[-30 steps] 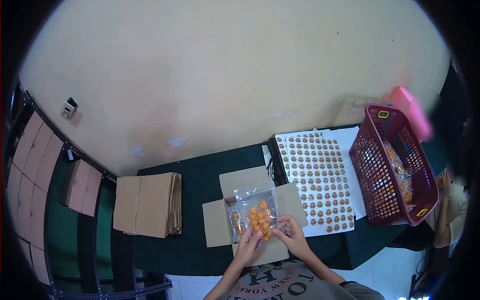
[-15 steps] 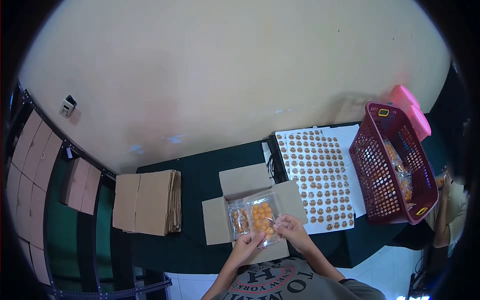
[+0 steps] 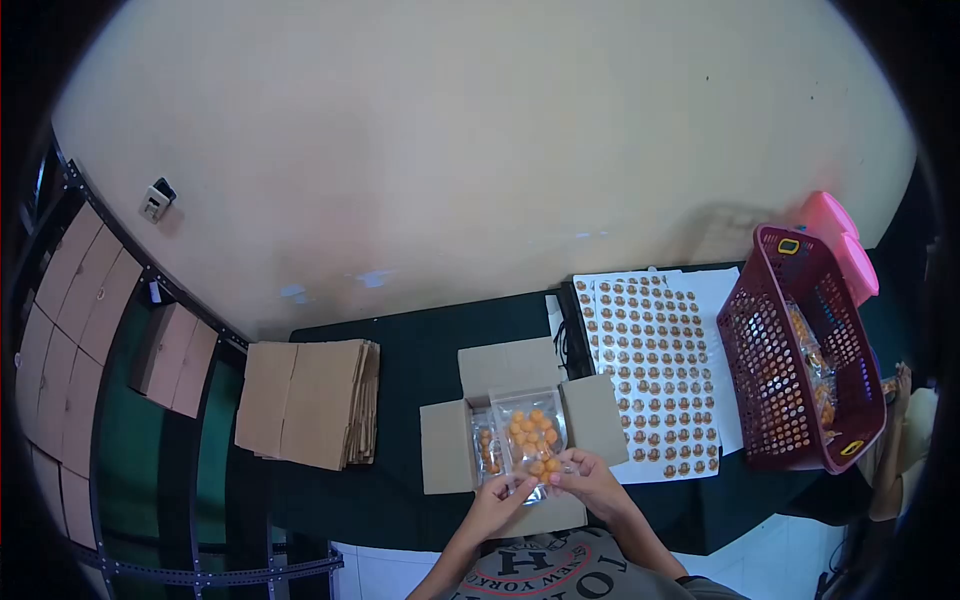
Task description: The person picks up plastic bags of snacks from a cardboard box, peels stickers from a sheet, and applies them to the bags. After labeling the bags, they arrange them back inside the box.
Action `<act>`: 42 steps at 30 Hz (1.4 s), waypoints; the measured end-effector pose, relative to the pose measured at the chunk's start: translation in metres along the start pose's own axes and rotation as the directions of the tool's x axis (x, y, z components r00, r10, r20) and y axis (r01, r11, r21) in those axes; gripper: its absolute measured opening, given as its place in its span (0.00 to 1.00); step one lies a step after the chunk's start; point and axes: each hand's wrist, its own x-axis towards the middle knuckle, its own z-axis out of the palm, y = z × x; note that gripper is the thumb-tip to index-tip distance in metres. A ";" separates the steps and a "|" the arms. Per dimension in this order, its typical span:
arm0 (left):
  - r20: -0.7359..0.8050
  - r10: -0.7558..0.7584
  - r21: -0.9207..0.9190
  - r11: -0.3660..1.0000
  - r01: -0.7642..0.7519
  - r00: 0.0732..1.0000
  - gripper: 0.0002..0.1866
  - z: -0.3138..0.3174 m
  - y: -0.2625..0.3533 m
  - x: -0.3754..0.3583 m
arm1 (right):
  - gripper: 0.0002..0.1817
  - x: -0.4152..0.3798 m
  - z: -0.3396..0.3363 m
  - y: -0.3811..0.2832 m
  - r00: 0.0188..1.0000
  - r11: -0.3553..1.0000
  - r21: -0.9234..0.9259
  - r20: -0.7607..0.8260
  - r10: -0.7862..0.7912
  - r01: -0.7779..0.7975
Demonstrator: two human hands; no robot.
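A clear plastic bag of orange balls point(image 3: 531, 432) is held over an open cardboard box point(image 3: 445, 447). My left hand point(image 3: 497, 503) pinches the bag's lower left corner. At its lower right edge, my right hand point(image 3: 590, 484) grips the same bag, fingers closed. Inside the box, on the left, lies another bag with orange-brown pieces point(image 3: 488, 450). The box's flaps are spread outward, and the held bag covers part of its inside.
Flattened cardboard boxes point(image 3: 305, 402) are stacked at left. Right of the box lie sticker sheets point(image 3: 655, 375) and a maroon basket point(image 3: 770, 380) holding filled bags. Pink containers point(image 3: 845, 245) stand behind it. Another person's arm point(image 3: 888, 450) shows at far right. Shelves of boxes point(image 3: 75, 330) stand left.
The whole view has shifted, so things appear farther right and slightly lower. My right hand has moved down from the bag's middle to its lower right edge.
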 end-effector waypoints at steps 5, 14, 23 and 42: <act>0.101 -0.159 -0.079 0.983 0.168 0.982 0.15 -0.003 0.015 -0.002 | 0.14 -0.002 0.002 0.000 0.996 0.984 -0.160 -0.034 -0.080 0.073; 0.093 -0.127 -0.253 0.956 0.147 0.988 0.15 0.002 -0.004 -0.004 | 0.11 -0.005 0.004 0.005 0.997 0.983 -0.171 -0.027 -0.071 0.066; 0.009 -0.066 0.055 0.996 0.065 0.998 0.17 0.002 0.002 -0.011 | 0.15 -0.009 0.013 0.001 1.000 0.979 -0.204 -0.010 -0.030 0.027; -0.375 -0.015 -0.414 0.897 -0.153 0.927 0.14 -0.021 -0.011 -0.010 | 0.16 -0.065 -0.234 0.072 0.407 0.358 -0.839 -0.520 -0.751 -0.410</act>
